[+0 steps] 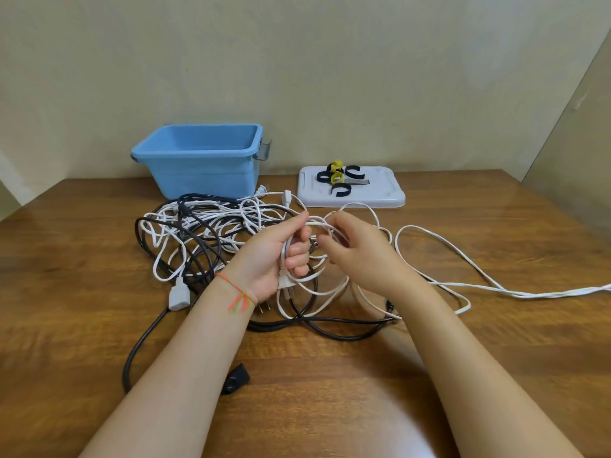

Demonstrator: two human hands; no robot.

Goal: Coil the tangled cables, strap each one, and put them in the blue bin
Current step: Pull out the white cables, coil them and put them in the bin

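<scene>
Your left hand [277,256] grips a few loops of white cable [429,239], fingers curled round them, with its plug hanging below the palm. Your right hand [353,246] pinches the same cable just beside it; the slack runs off right across the table [496,358]. Behind lies the tangle [198,233], then the bin [201,173]. Straps [340,180] sit on a white tray [390,196].

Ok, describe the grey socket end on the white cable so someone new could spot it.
Start at the blue bin and come toward the camera past the tangled cables. The grey socket end lies just outside the left wrist, the only blocky grey piece there.
</scene>
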